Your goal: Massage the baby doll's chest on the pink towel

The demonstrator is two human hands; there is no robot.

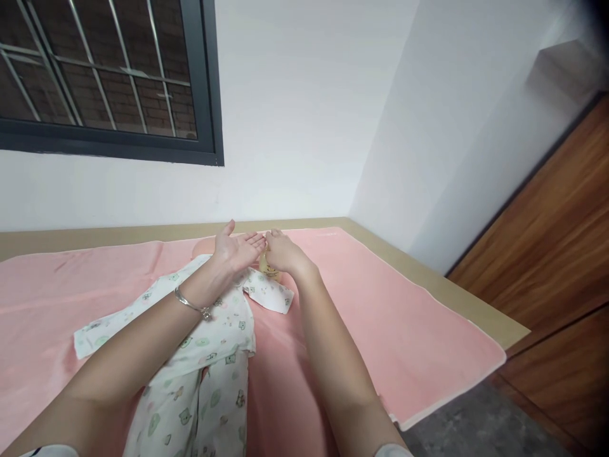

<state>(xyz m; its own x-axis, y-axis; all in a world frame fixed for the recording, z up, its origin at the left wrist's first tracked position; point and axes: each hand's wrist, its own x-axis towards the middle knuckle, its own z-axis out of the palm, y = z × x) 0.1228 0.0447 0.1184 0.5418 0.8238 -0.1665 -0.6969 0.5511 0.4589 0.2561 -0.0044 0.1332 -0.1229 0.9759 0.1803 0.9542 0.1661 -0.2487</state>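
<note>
My left hand point(240, 249) is held palm up, fingers stretched out to the right, above the collar of a small white patterned shirt point(209, 336). Its fingertips come close to my right hand point(284, 252), which is curled over the top of a small yellowish see-through bottle point(269, 269) with a printed label. The right fingers partly hide the bottle. Below the shirt lie matching white trousers point(221, 406) with green and brown prints. Behind my left wrist shows a rounded peach-coloured shape point(203, 246), mostly hidden, so its kind is unclear.
A pink cloth point(371, 298) lies under the clothes on a beige surface point(495, 320). White walls point(304, 114) meet behind it, with a dark-framed barred window point(202, 95) at upper left. Wooden panels point(547, 254) stand at right, above a grey floor point(457, 419).
</note>
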